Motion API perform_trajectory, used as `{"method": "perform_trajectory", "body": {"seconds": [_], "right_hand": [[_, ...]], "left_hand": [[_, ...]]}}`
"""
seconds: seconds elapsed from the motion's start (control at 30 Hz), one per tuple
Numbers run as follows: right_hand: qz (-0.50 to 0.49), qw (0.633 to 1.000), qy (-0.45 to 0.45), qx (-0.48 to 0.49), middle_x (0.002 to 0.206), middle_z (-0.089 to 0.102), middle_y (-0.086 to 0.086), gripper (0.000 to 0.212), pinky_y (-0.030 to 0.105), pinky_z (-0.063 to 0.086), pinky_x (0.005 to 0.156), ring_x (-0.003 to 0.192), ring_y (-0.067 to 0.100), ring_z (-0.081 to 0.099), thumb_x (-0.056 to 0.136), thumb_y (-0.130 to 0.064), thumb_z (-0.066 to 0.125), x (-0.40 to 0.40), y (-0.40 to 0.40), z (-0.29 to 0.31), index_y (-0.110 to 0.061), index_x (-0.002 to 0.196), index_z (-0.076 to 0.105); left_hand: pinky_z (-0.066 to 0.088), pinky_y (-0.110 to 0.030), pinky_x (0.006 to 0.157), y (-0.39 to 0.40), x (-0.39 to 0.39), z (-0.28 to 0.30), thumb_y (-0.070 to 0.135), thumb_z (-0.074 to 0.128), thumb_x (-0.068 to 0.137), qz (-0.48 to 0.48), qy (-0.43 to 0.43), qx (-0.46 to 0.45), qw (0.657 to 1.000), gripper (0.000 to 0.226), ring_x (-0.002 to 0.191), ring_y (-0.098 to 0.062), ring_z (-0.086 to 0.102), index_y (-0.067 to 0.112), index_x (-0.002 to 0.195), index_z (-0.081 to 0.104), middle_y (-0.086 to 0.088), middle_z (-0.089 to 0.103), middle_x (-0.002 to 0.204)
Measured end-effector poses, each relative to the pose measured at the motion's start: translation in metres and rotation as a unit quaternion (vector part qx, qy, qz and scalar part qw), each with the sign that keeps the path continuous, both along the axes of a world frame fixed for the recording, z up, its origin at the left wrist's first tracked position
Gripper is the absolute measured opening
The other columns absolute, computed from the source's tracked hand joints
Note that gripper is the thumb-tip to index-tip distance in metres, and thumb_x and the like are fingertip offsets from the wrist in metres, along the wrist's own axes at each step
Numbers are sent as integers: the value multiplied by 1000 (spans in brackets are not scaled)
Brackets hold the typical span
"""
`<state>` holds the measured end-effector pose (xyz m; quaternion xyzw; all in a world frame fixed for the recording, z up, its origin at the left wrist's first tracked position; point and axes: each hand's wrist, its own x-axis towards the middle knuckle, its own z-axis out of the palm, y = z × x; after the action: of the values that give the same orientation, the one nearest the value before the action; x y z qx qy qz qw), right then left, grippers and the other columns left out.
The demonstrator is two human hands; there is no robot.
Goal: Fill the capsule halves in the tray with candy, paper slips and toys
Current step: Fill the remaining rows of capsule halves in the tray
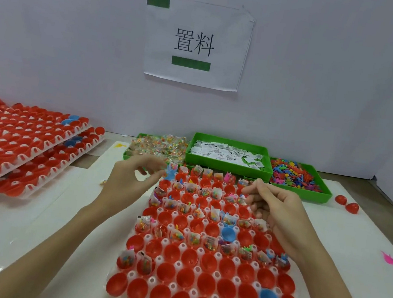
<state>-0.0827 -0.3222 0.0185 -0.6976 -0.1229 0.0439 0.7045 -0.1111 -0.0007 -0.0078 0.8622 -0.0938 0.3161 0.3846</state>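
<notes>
The white tray [172, 285] nearest holds red and a few blue capsule halves [190, 256], its alternate rows stuffed with candy, slips and toys. Over its far end the left hand [133, 178] pinches a blue toy [169, 173] at a capsule, while the right hand [276, 205] curls around something unclear. Beyond sit green bins of candy [159, 145], paper slips [227, 153] and toys [292, 175]; stacked trays [24, 145] lie left.

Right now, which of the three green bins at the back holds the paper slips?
The middle green bin, heaped with white printed slips; wrapped candy fills the bin on its left, colourful plastic toys the one on its right.
</notes>
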Motion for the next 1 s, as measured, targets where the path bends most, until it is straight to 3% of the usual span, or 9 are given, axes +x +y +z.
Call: {"method": "perform_trajectory", "body": {"seconds": [0.2,0.33,0.43,0.57,0.67,0.77,0.9,1.0], "right_hand": [[-75,987,-108,-95,83,75,4,19,20,55,62,74,15,68,104,-22,56,2,8,3,-18,109,73],[-128,946,-197,-225,100,73,-7,17,18,51,77,91,4,67,101,-16,60,17,23,11,-22,115,68],[-130,897,-242,-345,110,68,-10,18,10,43,76,94,-4,60,103,-15,56,47,32,25,-22,114,69],[-115,823,-250,-497,132,67,7,32,37,50,103,119,24,63,106,-5,46,102,38,33,-11,130,67],[-66,780,-194,-591,142,61,14,42,42,46,108,130,31,58,103,4,48,135,37,29,-11,140,61],[-21,792,-148,-591,142,62,12,31,40,47,105,126,30,60,105,-14,57,152,35,25,-13,135,66],[-15,833,-109,-543,125,71,13,24,33,49,90,99,20,62,94,-27,74,163,37,25,-11,110,77],[-5,841,-75,-535,130,68,13,22,38,48,98,115,28,61,92,-25,76,168,36,28,-8,107,78]], "left_hand": [[52,-24,75,-11,-26,7,10,74,92,-69,-9,8,998,22,86,-14,65,24,109,75,13,72,93],[52,-29,74,-13,-34,7,11,75,92,-125,-19,33,991,19,84,-16,61,22,107,75,11,70,89],[52,-31,73,-14,-36,8,9,77,90,-163,-10,38,986,21,84,-18,61,20,107,76,11,69,88],[52,-32,71,-16,-39,11,10,78,89,-193,-25,45,980,20,84,-21,60,22,104,75,11,69,86],[51,-31,70,-17,-42,13,15,79,89,-197,-34,46,979,16,85,-20,60,22,103,76,11,69,86],[50,-26,71,-19,-45,14,18,77,89,-202,-36,40,978,13,84,-18,59,22,102,76,14,67,85],[49,-24,72,-21,-47,14,13,78,89,-201,-31,47,978,13,84,-16,57,20,100,76,13,66,83],[48,-21,72,-22,-47,15,15,77,90,-203,-26,46,978,11,84,-16,57,20,100,76,11,66,82]]}}
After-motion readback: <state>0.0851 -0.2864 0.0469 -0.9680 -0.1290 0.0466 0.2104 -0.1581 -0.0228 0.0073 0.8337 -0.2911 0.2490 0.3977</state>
